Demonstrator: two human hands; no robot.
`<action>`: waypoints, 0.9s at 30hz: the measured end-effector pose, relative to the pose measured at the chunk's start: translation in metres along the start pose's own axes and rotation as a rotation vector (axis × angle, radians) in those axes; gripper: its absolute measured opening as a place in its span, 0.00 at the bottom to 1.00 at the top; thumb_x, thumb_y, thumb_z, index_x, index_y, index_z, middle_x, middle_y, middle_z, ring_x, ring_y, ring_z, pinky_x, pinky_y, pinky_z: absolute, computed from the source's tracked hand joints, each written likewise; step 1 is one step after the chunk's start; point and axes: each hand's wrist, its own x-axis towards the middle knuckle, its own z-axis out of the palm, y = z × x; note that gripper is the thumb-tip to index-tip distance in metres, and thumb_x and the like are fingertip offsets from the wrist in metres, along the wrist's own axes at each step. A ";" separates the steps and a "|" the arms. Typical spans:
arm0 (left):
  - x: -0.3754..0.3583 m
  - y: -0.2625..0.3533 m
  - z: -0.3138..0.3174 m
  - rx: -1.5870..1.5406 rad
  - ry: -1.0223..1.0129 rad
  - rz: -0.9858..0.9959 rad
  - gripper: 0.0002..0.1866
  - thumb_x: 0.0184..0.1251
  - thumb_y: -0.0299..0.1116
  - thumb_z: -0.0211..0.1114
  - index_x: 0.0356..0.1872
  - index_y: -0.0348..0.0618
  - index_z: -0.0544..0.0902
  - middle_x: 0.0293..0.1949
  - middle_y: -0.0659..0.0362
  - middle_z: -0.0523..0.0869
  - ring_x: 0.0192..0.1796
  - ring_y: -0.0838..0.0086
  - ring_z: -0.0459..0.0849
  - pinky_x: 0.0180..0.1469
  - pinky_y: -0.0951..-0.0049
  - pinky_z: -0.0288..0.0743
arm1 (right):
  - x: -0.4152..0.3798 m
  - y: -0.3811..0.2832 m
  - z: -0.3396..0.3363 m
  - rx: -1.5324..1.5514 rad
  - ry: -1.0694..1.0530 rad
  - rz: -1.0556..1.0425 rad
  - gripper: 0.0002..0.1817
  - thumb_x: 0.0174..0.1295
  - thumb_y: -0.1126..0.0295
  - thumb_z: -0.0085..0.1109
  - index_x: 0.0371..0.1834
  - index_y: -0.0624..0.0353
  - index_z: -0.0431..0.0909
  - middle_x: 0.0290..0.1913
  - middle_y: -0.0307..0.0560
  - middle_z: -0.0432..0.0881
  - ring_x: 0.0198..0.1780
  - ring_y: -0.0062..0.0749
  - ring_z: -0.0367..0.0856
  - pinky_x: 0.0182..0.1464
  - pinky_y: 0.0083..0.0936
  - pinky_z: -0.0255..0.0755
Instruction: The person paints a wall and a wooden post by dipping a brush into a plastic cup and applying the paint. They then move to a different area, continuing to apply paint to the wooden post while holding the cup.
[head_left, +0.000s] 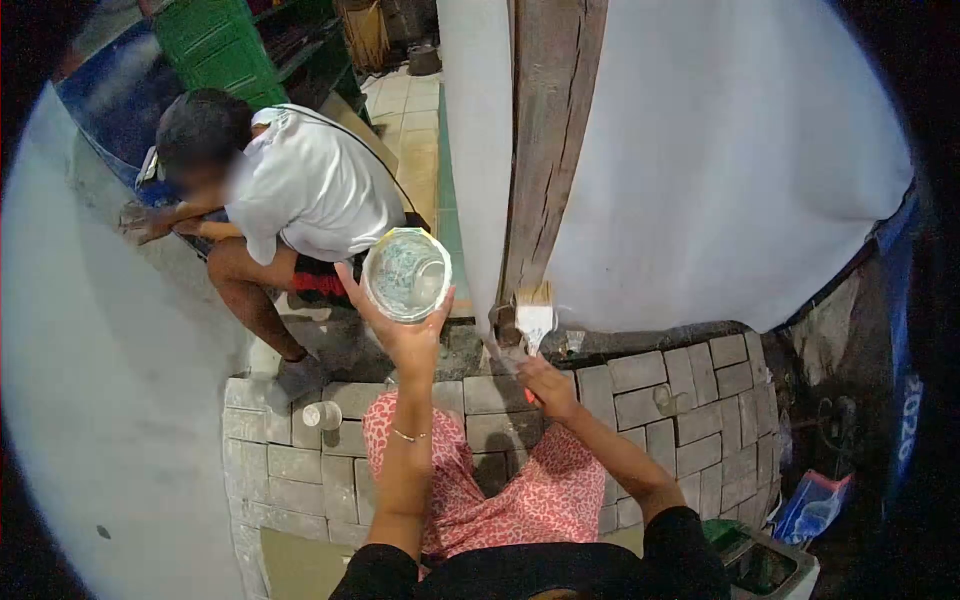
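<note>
My left hand (402, 330) is raised and holds a round clear container (406, 274) with whitish paint in it. My right hand (545, 385) grips the handle of a wide paintbrush (535, 315), bristles up and coated white. The brush tip sits at the foot of a cracked wooden post (550, 150), between two white-painted wall faces (740, 170). My knees in pink patterned cloth (520, 495) rest over the paving.
Another person in a white shirt (310, 185) crouches at the upper left, hands against the pale wall (100, 380). Grey paving blocks (690, 400) cover the ground. A small cup (322, 414) lies on them. A green crate (215, 45) stands behind; a blue bag (812, 505) lies lower right.
</note>
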 end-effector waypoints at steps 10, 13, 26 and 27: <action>-0.005 -0.006 0.004 -0.159 0.002 -0.010 0.67 0.39 0.17 0.78 0.75 0.48 0.36 0.67 0.46 0.61 0.67 0.59 0.66 0.69 0.59 0.63 | -0.053 0.013 0.037 0.015 -0.231 0.156 0.20 0.44 0.80 0.63 0.44 0.58 0.79 0.57 0.48 0.79 0.62 0.46 0.75 0.62 0.38 0.70; -0.004 -0.005 0.003 -0.060 0.005 0.031 0.66 0.39 0.17 0.78 0.75 0.48 0.37 0.66 0.46 0.62 0.67 0.58 0.66 0.69 0.58 0.63 | -0.053 0.006 0.035 0.053 -0.197 0.178 0.21 0.42 0.82 0.63 0.44 0.59 0.79 0.57 0.48 0.79 0.62 0.46 0.75 0.63 0.38 0.70; -0.005 -0.011 0.005 -0.313 -0.018 -0.099 0.66 0.40 0.17 0.77 0.75 0.51 0.36 0.69 0.48 0.56 0.69 0.60 0.62 0.70 0.59 0.63 | -0.059 -0.019 0.036 0.386 -0.248 0.412 0.19 0.54 0.84 0.55 0.51 0.62 0.78 0.54 0.56 0.80 0.54 0.50 0.81 0.52 0.33 0.76; -0.006 -0.015 0.004 -0.208 -0.019 -0.079 0.66 0.41 0.18 0.77 0.75 0.51 0.36 0.69 0.48 0.56 0.69 0.60 0.62 0.70 0.60 0.62 | -0.056 -0.022 0.035 0.390 -0.252 0.408 0.19 0.54 0.84 0.55 0.51 0.62 0.78 0.54 0.56 0.80 0.54 0.50 0.81 0.52 0.33 0.76</action>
